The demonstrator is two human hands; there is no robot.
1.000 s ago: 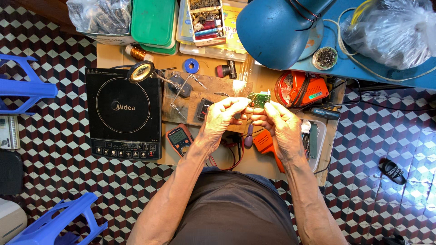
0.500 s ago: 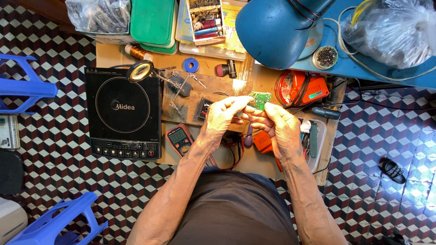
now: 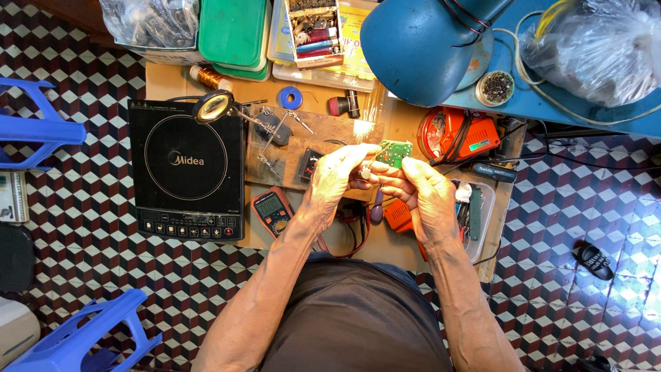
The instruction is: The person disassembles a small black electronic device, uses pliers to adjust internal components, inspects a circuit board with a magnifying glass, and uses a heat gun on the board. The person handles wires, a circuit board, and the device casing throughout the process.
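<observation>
Both my hands are raised over a low wooden workbench [image 3: 392, 241]. A small green circuit board [image 3: 394, 152] is pinched between them, tilted up at the fingertips. My left hand [image 3: 339, 176] grips its left side, with a small pale part by the fingers. My right hand [image 3: 421, 191] holds the board from the right and below. Under my hands lie an orange tool [image 3: 398, 215] and dark cables.
A black induction cooker [image 3: 184, 178] lies on the bench's left, with an orange multimeter [image 3: 273, 209] beside it. A magnifier stand [image 3: 215, 105], a blue desk lamp [image 3: 420, 43], an orange device [image 3: 460, 134], green cases [image 3: 233, 31] and blue stools [image 3: 41, 131] surround the spot.
My hands and the board have stayed almost in place. The fingers have shifted slightly around the board.
</observation>
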